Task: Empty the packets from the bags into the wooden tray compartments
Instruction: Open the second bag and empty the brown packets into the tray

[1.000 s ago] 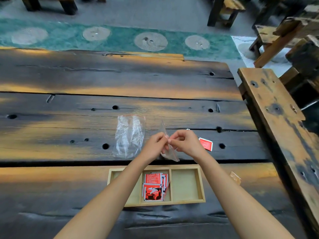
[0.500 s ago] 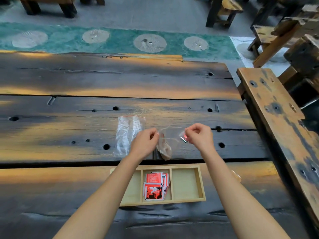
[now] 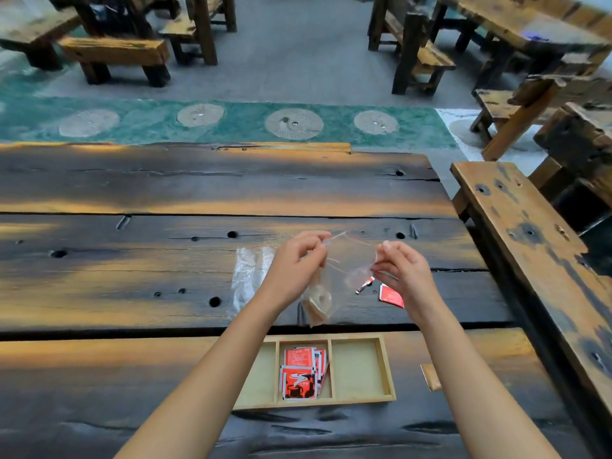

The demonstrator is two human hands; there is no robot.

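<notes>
My left hand [image 3: 294,268] and my right hand [image 3: 402,273] pinch the two top corners of a clear plastic bag [image 3: 344,270], stretched between them above the table. Brown packets [image 3: 318,304] hang in its lower end. Below, a wooden tray [image 3: 385,397] with three compartments lies on the table; red packets [image 3: 299,372] fill the middle one, and the right compartment is bare. The left compartment is partly hidden by my forearm. Another clear bag [image 3: 246,276] lies flat to the left. Red packets [image 3: 390,295] lie loose under my right hand.
A brown packet [image 3: 430,377] lies on the table right of the tray. The dark plank table [image 3: 165,276] has holes and gaps. A wooden bench [image 3: 536,260] runs along the right side. More benches and tables stand beyond on the floor.
My hands rose and moved further apart, spreading the bag's top open. The camera tilted up, showing more of the room.
</notes>
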